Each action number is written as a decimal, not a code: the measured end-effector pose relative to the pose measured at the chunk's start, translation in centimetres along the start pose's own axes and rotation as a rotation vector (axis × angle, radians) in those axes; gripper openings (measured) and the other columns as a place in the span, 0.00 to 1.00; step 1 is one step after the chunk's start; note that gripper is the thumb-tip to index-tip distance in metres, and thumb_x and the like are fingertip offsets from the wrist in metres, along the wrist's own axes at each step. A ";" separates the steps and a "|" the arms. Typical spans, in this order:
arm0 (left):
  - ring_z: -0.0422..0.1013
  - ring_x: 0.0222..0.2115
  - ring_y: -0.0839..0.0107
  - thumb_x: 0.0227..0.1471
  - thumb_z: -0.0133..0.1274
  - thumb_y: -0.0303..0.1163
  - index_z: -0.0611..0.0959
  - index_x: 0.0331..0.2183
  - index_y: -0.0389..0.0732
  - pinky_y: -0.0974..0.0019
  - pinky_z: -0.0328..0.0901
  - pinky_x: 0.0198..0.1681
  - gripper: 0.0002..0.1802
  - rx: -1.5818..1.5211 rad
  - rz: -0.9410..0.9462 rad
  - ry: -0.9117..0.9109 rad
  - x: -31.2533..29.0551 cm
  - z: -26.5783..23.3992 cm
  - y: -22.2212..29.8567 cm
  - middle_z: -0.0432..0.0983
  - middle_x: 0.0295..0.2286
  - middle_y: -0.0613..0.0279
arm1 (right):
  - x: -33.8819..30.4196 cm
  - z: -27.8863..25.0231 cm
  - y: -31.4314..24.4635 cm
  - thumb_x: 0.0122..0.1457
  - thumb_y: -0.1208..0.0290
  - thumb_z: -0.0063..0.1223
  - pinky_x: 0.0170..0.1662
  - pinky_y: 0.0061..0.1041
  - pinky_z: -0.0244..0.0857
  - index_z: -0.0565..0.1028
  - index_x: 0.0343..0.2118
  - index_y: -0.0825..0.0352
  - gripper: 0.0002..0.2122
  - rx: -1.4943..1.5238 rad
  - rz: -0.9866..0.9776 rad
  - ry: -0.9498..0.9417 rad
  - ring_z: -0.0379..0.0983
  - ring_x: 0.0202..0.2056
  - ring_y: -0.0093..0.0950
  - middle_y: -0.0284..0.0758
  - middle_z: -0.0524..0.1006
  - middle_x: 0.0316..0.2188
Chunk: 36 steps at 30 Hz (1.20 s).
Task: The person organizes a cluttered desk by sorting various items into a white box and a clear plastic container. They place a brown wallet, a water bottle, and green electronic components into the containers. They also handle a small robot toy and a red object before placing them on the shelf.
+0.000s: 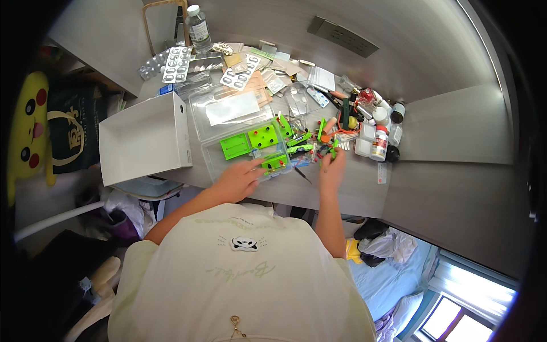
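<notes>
My left hand point(242, 176) lies over the near side of a clear plastic box point(216, 162), its fingers stretched out and apart. Beside its fingertips is a small green block with red and black knobs point(277, 163). Further into the box sit a flat green tray point(235, 146) and a green base with knobs point(263, 137). My right hand point(333, 170) is closed in a pinch on a small green plastic piece point(334, 149), to the right of the box. Dark and red bits show at its fingertips, too small to name.
A white open box point(145, 139) stands at the left. Behind are a clear lid point(228, 114), blister packs point(178, 64) and a bottle point(198, 28). Small bottles point(379, 142) crowd the right, near a clear ruler point(382, 173). A thin dark tool point(302, 175) lies between my hands.
</notes>
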<state>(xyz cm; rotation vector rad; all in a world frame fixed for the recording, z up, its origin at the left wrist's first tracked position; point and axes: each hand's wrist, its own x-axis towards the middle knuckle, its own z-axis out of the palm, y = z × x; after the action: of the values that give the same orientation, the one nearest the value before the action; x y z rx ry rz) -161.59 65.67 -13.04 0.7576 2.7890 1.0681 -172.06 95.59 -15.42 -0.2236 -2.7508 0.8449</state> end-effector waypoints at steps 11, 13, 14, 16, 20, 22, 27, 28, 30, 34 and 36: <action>0.66 0.47 0.53 0.52 0.53 0.28 0.75 0.50 0.44 0.54 0.63 0.50 0.22 -0.011 -0.274 0.413 -5.2 -4.2 0.8 0.66 0.52 0.54 | -5.5 1.3 -11.9 0.58 0.76 0.52 0.43 0.38 0.69 0.75 0.45 0.66 0.11 0.373 -0.520 -0.641 0.74 0.39 0.43 0.44 0.78 0.35; 0.66 0.48 0.52 0.51 0.53 0.29 0.76 0.50 0.44 0.53 0.61 0.52 0.21 0.008 -0.296 0.318 -5.3 -4.1 0.7 0.66 0.51 0.53 | -6.3 3.3 -13.9 0.56 0.77 0.51 0.43 0.39 0.68 0.76 0.44 0.66 0.12 0.319 -0.630 -0.804 0.74 0.41 0.44 0.45 0.78 0.37; 0.66 0.49 0.52 0.51 0.53 0.29 0.76 0.49 0.43 0.53 0.61 0.53 0.21 0.019 -0.309 0.272 -5.4 -3.9 0.6 0.66 0.51 0.53 | -6.6 4.6 -14.4 0.55 0.77 0.51 0.43 0.39 0.68 0.76 0.43 0.66 0.12 0.283 -0.652 -0.880 0.74 0.41 0.44 0.44 0.78 0.37; 0.66 0.49 0.52 0.50 0.54 0.30 0.77 0.48 0.44 0.52 0.61 0.52 0.20 0.044 -0.290 0.226 -5.8 -2.8 0.0 0.67 0.50 0.53 | -6.8 5.4 -15.6 0.55 0.78 0.50 0.44 0.38 0.68 0.76 0.43 0.65 0.12 0.193 -0.663 -0.955 0.73 0.42 0.44 0.45 0.77 0.39; 0.66 0.50 0.52 0.48 0.55 0.30 0.79 0.45 0.45 0.51 0.60 0.53 0.19 0.073 -0.301 0.114 -6.1 -1.1 -0.4 0.68 0.50 0.54 | -7.1 5.3 -16.5 0.55 0.79 0.50 0.45 0.37 0.68 0.76 0.42 0.65 0.11 0.189 -0.693 -0.774 0.72 0.43 0.45 0.45 0.75 0.43; 0.65 0.51 0.52 0.49 0.56 0.32 0.79 0.46 0.44 0.50 0.60 0.54 0.20 0.117 -0.282 0.091 -5.9 -0.9 -0.5 0.67 0.52 0.53 | -6.7 5.4 -15.6 0.54 0.80 0.51 0.46 0.38 0.67 0.76 0.41 0.66 0.12 0.256 -0.701 -0.589 0.72 0.44 0.44 0.44 0.74 0.44; 0.63 0.55 0.51 0.52 0.55 0.36 0.78 0.49 0.42 0.50 0.60 0.55 0.21 0.180 -0.294 0.005 -5.3 -0.7 -0.4 0.63 0.57 0.51 | -1.7 2.1 -10.8 0.50 0.80 0.54 0.51 0.39 0.66 0.76 0.41 0.65 0.13 0.164 -0.564 -0.223 0.70 0.48 0.44 0.45 0.74 0.45; 0.63 0.55 0.52 0.53 0.55 0.36 0.77 0.49 0.42 0.50 0.60 0.55 0.22 0.185 -0.292 0.003 -5.0 -0.8 -0.3 0.62 0.57 0.51 | -0.7 1.3 -9.4 0.50 0.80 0.54 0.51 0.40 0.65 0.76 0.41 0.65 0.13 0.102 -0.517 -0.165 0.70 0.48 0.45 0.45 0.74 0.45; 0.63 0.56 0.52 0.53 0.55 0.37 0.77 0.49 0.41 0.50 0.59 0.55 0.22 0.183 -0.291 -0.025 -4.5 -1.1 -0.4 0.62 0.58 0.51 | 0.5 0.6 -6.5 0.51 0.80 0.55 0.50 0.40 0.65 0.76 0.41 0.66 0.13 -0.016 -0.491 -0.211 0.71 0.45 0.43 0.43 0.74 0.43; 0.62 0.56 0.53 0.53 0.55 0.38 0.77 0.49 0.40 0.51 0.60 0.55 0.22 0.168 -0.290 -0.082 -4.1 -1.2 -1.1 0.62 0.57 0.51 | 1.2 0.8 -3.0 0.52 0.80 0.54 0.45 0.38 0.67 0.75 0.42 0.67 0.12 -0.058 -0.425 -0.391 0.73 0.41 0.43 0.42 0.74 0.42; 0.63 0.55 0.53 0.52 0.55 0.38 0.78 0.48 0.40 0.51 0.59 0.55 0.22 0.172 -0.294 -0.079 -4.1 -1.2 -1.2 0.63 0.57 0.51 | 1.1 0.5 -2.6 0.53 0.79 0.55 0.43 0.36 0.68 0.74 0.42 0.67 0.12 0.031 -0.369 -0.333 0.73 0.39 0.41 0.42 0.74 0.42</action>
<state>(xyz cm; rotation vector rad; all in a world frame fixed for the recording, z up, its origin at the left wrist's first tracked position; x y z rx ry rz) -158.75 62.30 -13.38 0.3726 2.8325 0.7410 -173.43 93.42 -14.08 0.4584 -2.9334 0.8847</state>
